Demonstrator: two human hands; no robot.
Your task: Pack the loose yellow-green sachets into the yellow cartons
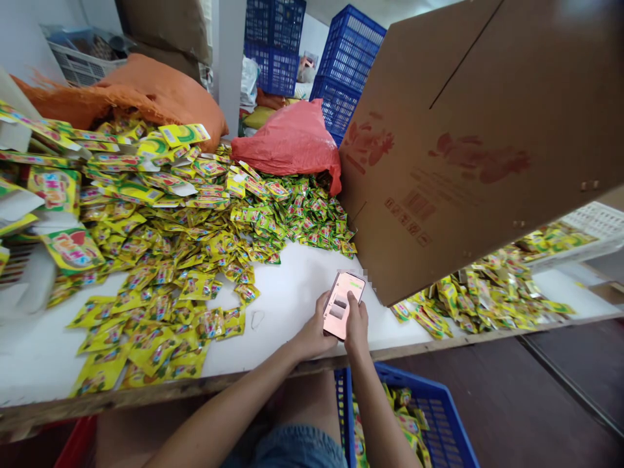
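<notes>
Landmark for me: big brown cardboard carton (453, 149). I see red print on it, too blurred to identify, lines of small text I can't read, a barcode (420, 207) and a row of handling icons (408, 222).

Flat yellow cardboard boxes (73, 250), far left of the carton, carry a multicoloured brand name; I can't spell it out reliably. Shiny yellow-green plastic sachets (180, 260), heaped left of the carton, have lettering too small for me.

Dark-edged rectangular smartphone (336, 311): just left of the carton's lower corner, above the white table (287, 312). Pale pink screen, green strip near the top, grey pictures below; text too small to read.

Left hand (312, 335): fingers curled round the phone's left edge and lower end. Right hand (357, 328): gripping the phone's right edge, thumb over the screen; can't tell if it touches the glass. Fingertips behind the phone are hidden from me.

Red plastic sack (292, 136) is immediately left of the carton; orange woven sack (170, 97) farther left. Blue plastic crate (439, 396) with more sachets sits below the carton and table edge.
</notes>
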